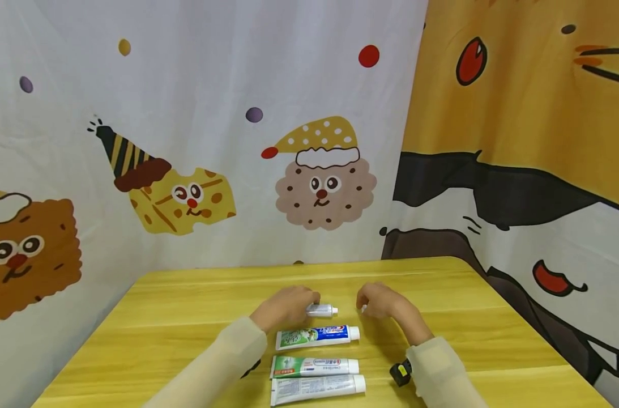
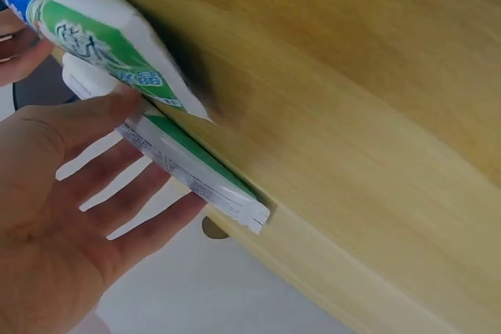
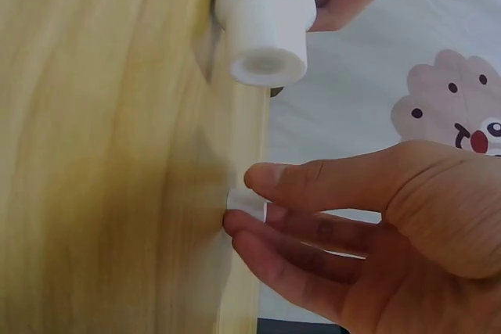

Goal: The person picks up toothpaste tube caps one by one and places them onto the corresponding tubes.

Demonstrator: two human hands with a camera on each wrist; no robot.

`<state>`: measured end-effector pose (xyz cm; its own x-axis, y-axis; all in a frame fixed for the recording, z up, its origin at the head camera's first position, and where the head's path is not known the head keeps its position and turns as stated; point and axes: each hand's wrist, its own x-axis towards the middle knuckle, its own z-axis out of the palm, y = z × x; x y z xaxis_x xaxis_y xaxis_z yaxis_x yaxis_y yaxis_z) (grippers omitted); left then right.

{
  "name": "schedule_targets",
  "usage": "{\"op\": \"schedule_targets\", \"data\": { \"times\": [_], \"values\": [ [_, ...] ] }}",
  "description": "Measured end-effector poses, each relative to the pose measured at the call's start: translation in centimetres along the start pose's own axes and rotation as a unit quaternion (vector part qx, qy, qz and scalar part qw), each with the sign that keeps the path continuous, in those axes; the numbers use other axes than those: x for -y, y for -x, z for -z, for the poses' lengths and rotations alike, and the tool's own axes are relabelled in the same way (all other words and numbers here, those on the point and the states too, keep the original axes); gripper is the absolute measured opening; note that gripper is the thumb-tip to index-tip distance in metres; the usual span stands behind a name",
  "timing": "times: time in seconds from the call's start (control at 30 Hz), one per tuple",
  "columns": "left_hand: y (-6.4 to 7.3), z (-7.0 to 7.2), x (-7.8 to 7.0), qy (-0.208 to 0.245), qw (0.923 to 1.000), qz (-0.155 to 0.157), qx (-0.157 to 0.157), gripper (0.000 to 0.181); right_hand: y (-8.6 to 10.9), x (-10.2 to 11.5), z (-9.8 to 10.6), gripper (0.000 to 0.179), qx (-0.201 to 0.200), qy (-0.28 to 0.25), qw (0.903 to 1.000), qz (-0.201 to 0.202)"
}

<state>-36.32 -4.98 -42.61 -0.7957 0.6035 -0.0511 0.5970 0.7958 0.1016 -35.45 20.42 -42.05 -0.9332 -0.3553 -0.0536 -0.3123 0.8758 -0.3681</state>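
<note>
My left hand [image 1: 287, 306] grips a small toothpaste tube [image 1: 320, 310] at the far side of the row, thumb on one side and fingers on the other. The tube's narrow nozzle points right, bare of any cap. In the left wrist view, its flat end [image 2: 249, 213] sticks out past the fingers. To the right, apart from the tube, my right hand [image 1: 383, 300] pinches a small white cap [image 3: 249, 204] between thumb and fingertips, close over the table. A blue and green toothpaste tube [image 1: 316, 336] with a white cap lies just nearer than the gripped tube.
Nearer on the wooden table [image 1: 187, 294] lie a green and white toothpaste tube [image 1: 314, 366] and a mostly white tube [image 1: 316, 389], side by side, caps to the right. A curtain printed with cartoon figures [image 1: 324, 192] hangs behind the table's far edge.
</note>
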Motion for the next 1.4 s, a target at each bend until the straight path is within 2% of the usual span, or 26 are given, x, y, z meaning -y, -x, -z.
{"op": "schedule_targets", "data": {
  "times": [0.17,0.3,0.47,0.57,0.67,0.9,0.97,1.13,1.23,1.33,1.4],
  "values": [
    [-0.2,0.1,0.3,-0.004,1.0000,-0.008,-0.001,0.028,-0.3,-0.2,-0.2,0.013,-0.008,0.011,0.9999,0.003],
    [-0.4,0.2,0.6,0.005,0.9998,-0.008,-0.015,0.030,-0.2,-0.5,0.3,0.005,-0.007,-0.028,0.9993,0.022],
    [0.0,0.9,0.8,0.014,0.9951,-0.032,-0.092,0.033,0.3,-0.2,2.1,0.007,-0.025,-0.084,0.9933,0.075],
    [0.7,1.9,0.3,0.020,0.9890,-0.044,-0.140,0.034,0.7,0.6,3.3,0.016,-0.052,-0.102,0.9883,0.101],
    [1.6,2.8,-0.7,0.036,0.9835,-0.046,-0.171,0.034,1.5,1.7,4.4,0.022,-0.089,-0.112,0.9828,0.117],
    [3.9,3.6,-2.9,0.084,0.9686,-0.049,-0.229,0.038,3.6,4.3,5.8,0.009,-0.167,-0.150,0.9617,0.158],
    [4.4,3.7,-3.2,0.093,0.9634,-0.052,-0.246,0.037,3.9,4.7,6.0,0.011,-0.186,-0.155,0.9563,0.165],
    [5.5,3.8,-3.7,0.111,0.9523,-0.057,-0.278,0.036,4.4,5.0,6.4,0.017,-0.238,-0.134,0.9432,0.189],
    [5.8,3.9,-3.9,0.118,0.9502,-0.063,-0.282,0.037,4.7,4.9,6.8,0.014,-0.266,-0.154,0.9302,0.200],
    [5.9,4.0,-4.1,0.119,0.9501,-0.065,-0.281,0.037,5.1,4.9,7.3,0.012,-0.260,-0.214,0.9186,0.206],
    [6.0,4.1,-4.1,0.119,0.9503,-0.065,-0.280,0.038,5.3,5.0,7.5,0.013,-0.236,-0.253,0.9149,0.208]
  ]
}}
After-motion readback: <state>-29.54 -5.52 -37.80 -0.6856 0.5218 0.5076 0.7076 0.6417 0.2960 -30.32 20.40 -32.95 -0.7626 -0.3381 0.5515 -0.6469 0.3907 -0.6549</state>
